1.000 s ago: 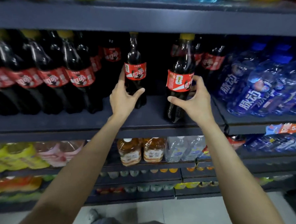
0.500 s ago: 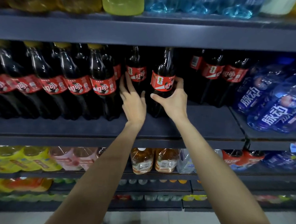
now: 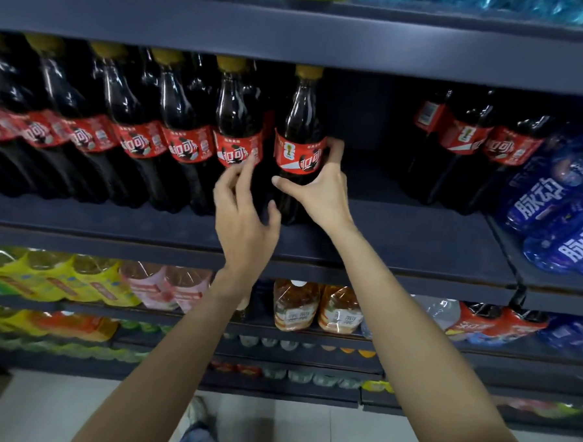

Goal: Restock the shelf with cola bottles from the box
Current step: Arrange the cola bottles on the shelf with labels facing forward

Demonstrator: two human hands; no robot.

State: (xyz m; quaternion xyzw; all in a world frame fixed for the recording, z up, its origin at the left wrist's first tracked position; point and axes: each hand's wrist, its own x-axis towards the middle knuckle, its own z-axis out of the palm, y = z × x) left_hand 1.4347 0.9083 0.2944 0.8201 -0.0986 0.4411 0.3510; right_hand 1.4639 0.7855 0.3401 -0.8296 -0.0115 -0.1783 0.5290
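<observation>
My right hand [image 3: 322, 188] has its grip clamped on a dark plastic cola bottle with a red label and yellow cap [image 3: 299, 143], thumb across the front below the label, fingers wrapped behind. The bottle stands upright on the dark blue metal shelf [image 3: 401, 233]. My left hand [image 3: 243, 215] is just beside it with fingers loosely spread, holding nothing, fingertips brushing the label of the neighbouring cola bottle [image 3: 237, 133] (the last in a long row of cola bottles [image 3: 95, 132] running left). To the right, past a bare gap, stand more cola bottles [image 3: 470, 142], then blue drink bottles [image 3: 554, 214]. Below sit amber drink bottles [image 3: 316, 306].
</observation>
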